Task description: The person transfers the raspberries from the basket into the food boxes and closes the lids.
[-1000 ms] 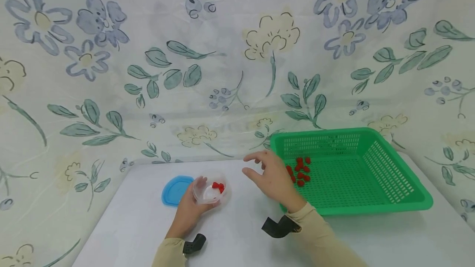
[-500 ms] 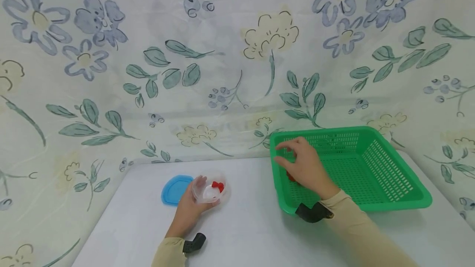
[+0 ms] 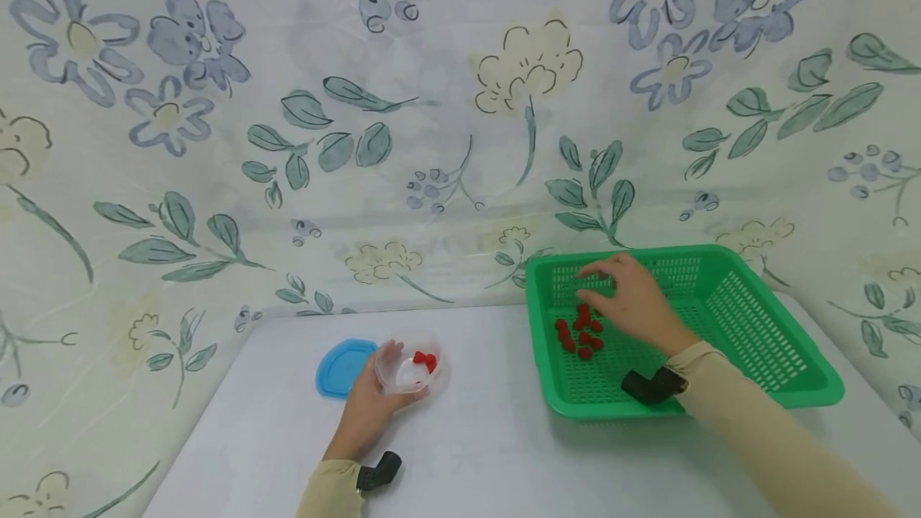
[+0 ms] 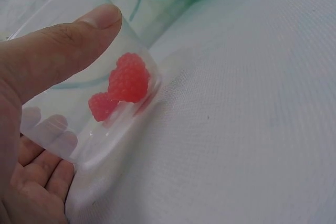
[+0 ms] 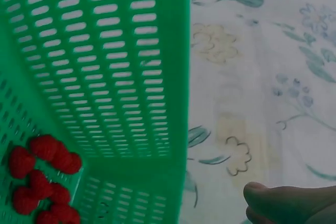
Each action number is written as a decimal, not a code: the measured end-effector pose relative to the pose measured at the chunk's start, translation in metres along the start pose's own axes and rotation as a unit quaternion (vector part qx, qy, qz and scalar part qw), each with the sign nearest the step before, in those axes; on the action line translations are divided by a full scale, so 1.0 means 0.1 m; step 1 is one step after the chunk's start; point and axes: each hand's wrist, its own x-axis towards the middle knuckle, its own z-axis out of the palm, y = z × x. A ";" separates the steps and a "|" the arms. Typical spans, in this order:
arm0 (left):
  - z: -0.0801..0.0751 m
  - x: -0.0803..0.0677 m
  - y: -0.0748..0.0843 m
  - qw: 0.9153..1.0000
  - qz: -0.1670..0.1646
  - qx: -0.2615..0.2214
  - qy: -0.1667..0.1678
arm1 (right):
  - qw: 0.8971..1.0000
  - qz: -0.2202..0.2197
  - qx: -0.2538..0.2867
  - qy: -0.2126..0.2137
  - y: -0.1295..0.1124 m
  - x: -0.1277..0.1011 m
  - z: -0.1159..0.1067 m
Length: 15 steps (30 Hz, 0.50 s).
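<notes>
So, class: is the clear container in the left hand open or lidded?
Open. The clear container has no lid on, red berries show inside, and the blue lid lies beside it.

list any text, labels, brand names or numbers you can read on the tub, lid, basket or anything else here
None: no readable word, label, brand or number shows in any view.
The clear tub in the left hand, the blue lid and the green basket are all unmarked.
The cloth backdrop bears only a flower print.

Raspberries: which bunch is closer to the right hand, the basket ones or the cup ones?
The raspberries in the green basket, a loose pile just beside the right hand. The few in the clear cup sit across the table, held by the left hand.
</notes>
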 end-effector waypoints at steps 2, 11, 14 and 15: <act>0.00 0.00 0.00 1.000 0.001 0.001 0.001 | 1.000 -0.003 -0.004 -0.007 0.05 0.01 -0.03; 0.00 0.00 -0.02 1.000 0.002 -0.004 0.001 | 0.999 -0.014 -0.005 -0.046 0.30 0.04 -0.08; -0.01 0.00 -0.02 1.000 0.002 -0.007 0.000 | 0.998 -0.017 -0.005 -0.060 0.40 0.06 -0.07; -0.01 0.00 -0.02 1.000 0.003 -0.008 0.000 | 0.998 -0.015 -0.002 -0.066 0.42 0.07 -0.07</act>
